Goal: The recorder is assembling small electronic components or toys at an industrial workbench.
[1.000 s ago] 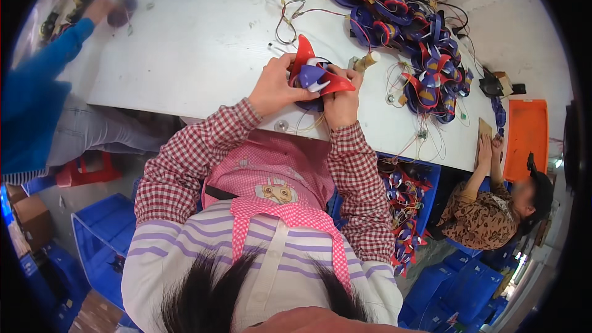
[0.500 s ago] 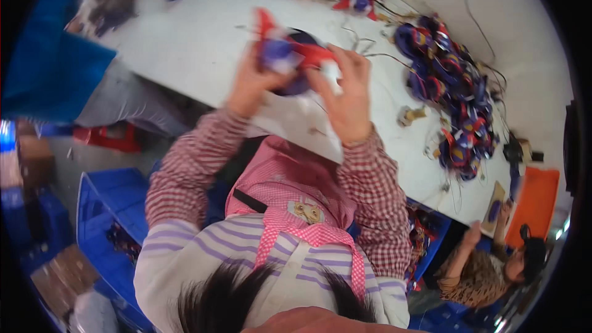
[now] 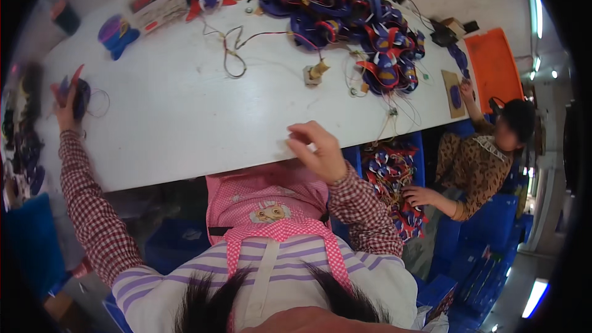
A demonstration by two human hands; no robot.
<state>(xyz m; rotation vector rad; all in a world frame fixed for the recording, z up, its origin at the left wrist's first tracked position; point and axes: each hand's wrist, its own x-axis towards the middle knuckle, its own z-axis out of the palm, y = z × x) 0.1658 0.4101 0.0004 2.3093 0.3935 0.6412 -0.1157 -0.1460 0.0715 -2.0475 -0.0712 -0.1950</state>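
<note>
At the far left of the white table (image 3: 179,98), my left hand (image 3: 65,115) is closed around a purple-and-red toy piece (image 3: 79,95). A thin wire loop trails from the piece onto the tabletop. My right hand (image 3: 322,152) hovers over the table's front edge, in front of my pink apron (image 3: 271,194). Its fingers are loosely bent, thumb apart, and nothing shows in them. A small metal block with a tan top (image 3: 316,73) stands on the table beyond it, joined to a wire.
A large heap of purple-and-red toy pieces (image 3: 370,24) with wires covers the back right. At the back left stand a power supply (image 3: 157,1) and a blue-purple tub (image 3: 116,35). A co-worker (image 3: 481,166) on the right reaches into a blue bin (image 3: 416,148) of pieces.
My left hand has carried the toy piece from in front of me to the far left. The right hand has let go of it and drawn back. The view has turned.
</note>
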